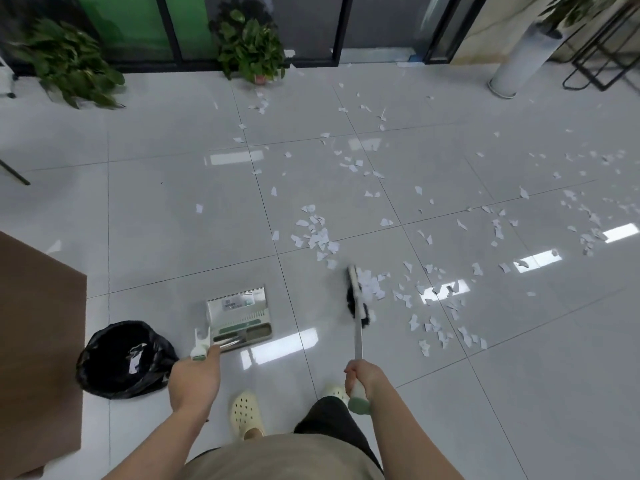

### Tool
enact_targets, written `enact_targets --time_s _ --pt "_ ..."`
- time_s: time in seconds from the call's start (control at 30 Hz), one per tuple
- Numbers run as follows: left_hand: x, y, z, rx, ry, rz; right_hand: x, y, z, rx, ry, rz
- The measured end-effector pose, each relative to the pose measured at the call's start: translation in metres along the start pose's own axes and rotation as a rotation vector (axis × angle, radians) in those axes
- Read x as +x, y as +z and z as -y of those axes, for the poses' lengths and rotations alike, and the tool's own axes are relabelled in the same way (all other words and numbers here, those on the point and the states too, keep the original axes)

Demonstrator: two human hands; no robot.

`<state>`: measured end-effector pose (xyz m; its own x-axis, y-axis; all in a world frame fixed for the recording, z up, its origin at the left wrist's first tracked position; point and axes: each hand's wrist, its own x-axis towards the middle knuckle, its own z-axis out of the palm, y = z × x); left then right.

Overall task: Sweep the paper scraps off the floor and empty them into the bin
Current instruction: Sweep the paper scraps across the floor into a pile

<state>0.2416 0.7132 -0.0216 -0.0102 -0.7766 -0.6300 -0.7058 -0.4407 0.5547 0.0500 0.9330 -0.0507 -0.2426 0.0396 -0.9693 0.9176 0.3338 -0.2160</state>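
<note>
Furthest to the left of the person's left hand, a brown table (38, 341) edge juts in, and just beside that hand stands the bin (126, 358), lined with a black bag with a few white scraps inside. The left hand (194, 379) is curled round the handle of a metal dustpan (239, 315), whose pan rests flat on the grey tiled floor (156, 209) just ahead of the hand, its open lip facing away from the person.

Between the two hands, lower down, a cream clog (245, 415) shows on one foot.

The right hand (362, 377) grips the pale handle of a broom (357, 299), whose dark bristles touch the floor ahead of that hand. White paper scraps (320, 237) lie in a cluster just beyond the broom head, hard against its right side, and scattered widely to the right of the right hand. Far ahead of both hands, potted plants (251, 50) stand along a dark-framed glass wall.
</note>
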Motion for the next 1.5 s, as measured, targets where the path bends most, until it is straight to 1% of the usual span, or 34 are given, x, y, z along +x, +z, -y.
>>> enact_targets --time_s 0.07,0.13,0.23,0.33,0.5,0.63,0.73,0.77,0.9,0.97,1.0,1.1,1.17,1.3,1.37,1.5 --pt "0.002 0.007 -0.010 -0.008 0.005 -0.006 0.006 0.007 0.010 -0.028 -0.054 -0.068" --pt "0.004 0.018 -0.019 -0.024 0.008 -0.026 0.015 0.007 0.025 0.019 -0.060 -0.060" --pt "0.004 0.042 -0.038 -0.020 0.010 -0.040 0.017 0.003 0.061 0.085 -0.108 0.009" --pt "0.002 0.069 -0.064 -0.020 0.004 -0.056 0.013 0.009 0.102 0.022 -0.152 0.086" --pt "-0.002 0.109 -0.109 -0.046 -0.007 -0.089 0.006 0.035 0.170 -0.081 -0.141 0.269" --pt "0.000 0.123 -0.126 -0.053 -0.023 -0.139 0.010 0.055 0.207 -0.012 0.002 0.425" --pt "0.002 0.128 -0.133 -0.051 -0.027 -0.190 0.017 0.063 0.226 0.162 0.189 0.594" --pt "0.003 0.130 -0.135 -0.049 -0.027 -0.201 0.021 0.064 0.231 0.200 0.220 0.633" --pt "0.003 0.138 -0.142 -0.003 -0.026 -0.218 0.044 0.048 0.252 0.307 0.273 0.695" --pt "0.002 0.141 -0.142 0.040 -0.016 -0.199 0.054 0.034 0.266 0.370 0.294 0.664" --pt "0.001 0.143 -0.142 0.058 -0.015 -0.187 0.061 0.026 0.271 0.360 0.265 0.626" --pt "0.004 0.145 -0.142 0.056 -0.063 -0.186 0.072 0.003 0.278 0.258 0.136 0.421" --pt "0.013 0.143 -0.149 0.040 -0.090 -0.197 0.078 -0.009 0.280 0.180 0.093 0.277" --pt "0.035 0.142 -0.174 0.023 -0.018 -0.147 0.078 0.005 0.297 -0.028 -0.049 0.025" --pt "0.048 0.139 -0.190 0.014 0.032 -0.119 0.068 0.024 0.305 -0.031 -0.080 0.006" --pt "0.077 0.126 -0.222 0.021 0.096 -0.092 0.038 0.058 0.315 0.048 -0.118 0.096"
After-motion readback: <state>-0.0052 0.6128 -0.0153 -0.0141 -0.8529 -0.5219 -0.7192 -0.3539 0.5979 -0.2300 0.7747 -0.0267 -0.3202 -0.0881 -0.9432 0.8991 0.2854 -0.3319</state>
